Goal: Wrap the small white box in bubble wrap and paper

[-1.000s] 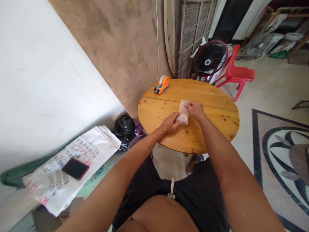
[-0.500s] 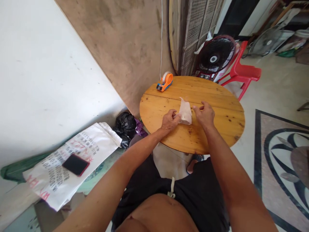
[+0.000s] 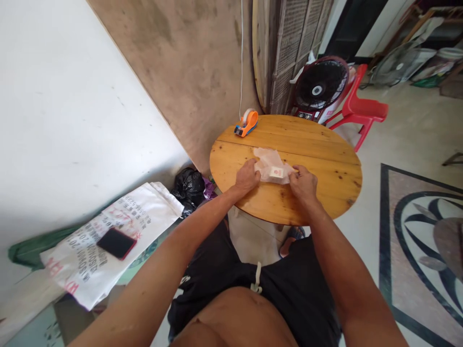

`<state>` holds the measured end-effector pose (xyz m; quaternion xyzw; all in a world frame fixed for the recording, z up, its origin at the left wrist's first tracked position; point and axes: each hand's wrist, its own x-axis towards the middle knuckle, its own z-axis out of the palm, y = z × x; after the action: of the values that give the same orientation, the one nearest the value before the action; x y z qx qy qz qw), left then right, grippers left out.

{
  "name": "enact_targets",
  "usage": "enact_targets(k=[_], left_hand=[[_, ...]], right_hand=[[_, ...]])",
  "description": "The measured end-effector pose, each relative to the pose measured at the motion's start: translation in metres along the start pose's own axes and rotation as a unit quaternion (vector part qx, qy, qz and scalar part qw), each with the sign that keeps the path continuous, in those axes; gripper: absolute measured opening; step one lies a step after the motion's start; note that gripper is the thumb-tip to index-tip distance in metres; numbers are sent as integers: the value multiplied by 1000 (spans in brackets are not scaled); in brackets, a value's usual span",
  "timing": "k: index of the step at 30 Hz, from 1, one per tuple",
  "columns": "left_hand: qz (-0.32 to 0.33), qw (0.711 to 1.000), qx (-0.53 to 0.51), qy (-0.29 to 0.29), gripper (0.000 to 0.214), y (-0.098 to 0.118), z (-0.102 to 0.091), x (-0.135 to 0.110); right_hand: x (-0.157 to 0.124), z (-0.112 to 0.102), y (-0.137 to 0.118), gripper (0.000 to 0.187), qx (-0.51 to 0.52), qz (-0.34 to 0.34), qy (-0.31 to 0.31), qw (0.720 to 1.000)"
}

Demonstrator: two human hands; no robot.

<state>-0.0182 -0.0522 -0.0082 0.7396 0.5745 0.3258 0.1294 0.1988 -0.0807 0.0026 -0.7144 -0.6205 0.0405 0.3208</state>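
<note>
A small white box (image 3: pixel 277 172) with a reddish mark on top rests on the round wooden table (image 3: pixel 325 144). Thin pinkish-white wrapping paper (image 3: pixel 266 157) lies spread around and behind the box. On the left, my left hand (image 3: pixel 248 176) pinches that side of the paper with its fingers closed. My right hand (image 3: pixel 303 183) grips the opposite side between thumb and fingers, just right of the box. Both hands are low over the tabletop. The fingertips are partly hidden by the paper and knuckles.
An orange tape dispenser (image 3: pixel 248 123) stands at the table's far left edge. Behind the table are a black fan (image 3: pixel 320 84) and a red plastic chair (image 3: pixel 363 107). To the left, a phone (image 3: pixel 116 242) lies on a white printed sack (image 3: pixel 144 205), near a black plastic bag (image 3: pixel 188 185).
The paper was folded over the box; now it is spread open with the box's top showing. My right hand was apart from the paper and has closed on its right side.
</note>
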Motion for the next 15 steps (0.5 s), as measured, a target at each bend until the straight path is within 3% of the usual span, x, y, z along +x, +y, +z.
enact_targets(k=[3,5,8,11,15], left_hand=[[141,989,36,20,48,-1,-1,-2],[223,974,50,-6,42,0,-1,-1],[274,958,51,-67,34,3,0,3],[235,968,28,-79,36,7,1,10],[98,995,-6,-32,41,18,1,22]], right_hand=[[-1,-2,8,50,-29,32,-12,999],[-1,-2,11,51,-42,44,-6,998],[0,1,15,51,-49,32,17,998],[2,4,16,50,-39,12,23,999],[8,4,11,50,-15,-20,23,999]])
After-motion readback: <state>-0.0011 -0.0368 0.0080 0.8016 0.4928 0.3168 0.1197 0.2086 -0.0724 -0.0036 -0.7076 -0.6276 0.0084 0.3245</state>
